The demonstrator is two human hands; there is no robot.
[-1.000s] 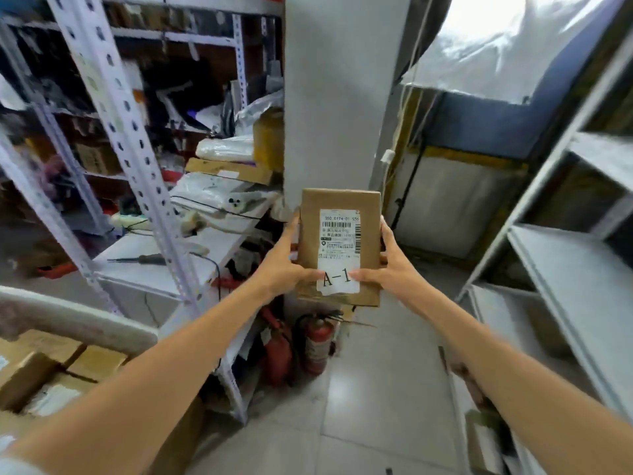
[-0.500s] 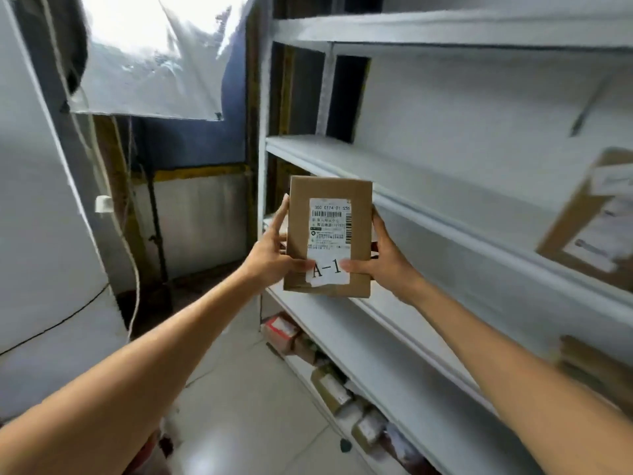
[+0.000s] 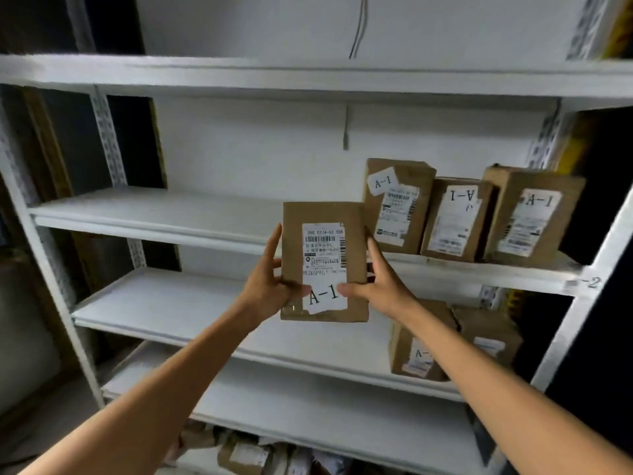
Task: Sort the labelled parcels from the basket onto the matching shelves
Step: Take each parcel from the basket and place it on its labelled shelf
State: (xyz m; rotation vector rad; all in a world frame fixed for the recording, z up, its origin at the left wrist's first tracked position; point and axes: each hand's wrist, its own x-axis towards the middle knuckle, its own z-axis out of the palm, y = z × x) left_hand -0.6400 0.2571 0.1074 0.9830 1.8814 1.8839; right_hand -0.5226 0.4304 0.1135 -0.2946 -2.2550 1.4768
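Three A-1 parcels already stand at the right of the shelf, while the fourth parcel hangs just in front, not yet placed, with the fingers of my left hand and right hand clamped on its sides.

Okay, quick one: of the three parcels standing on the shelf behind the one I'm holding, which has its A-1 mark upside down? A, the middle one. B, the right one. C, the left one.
A: behind the held parcel, the middle parcel shows its A-1 inverted, while the left parcel and the right parcel read upright.
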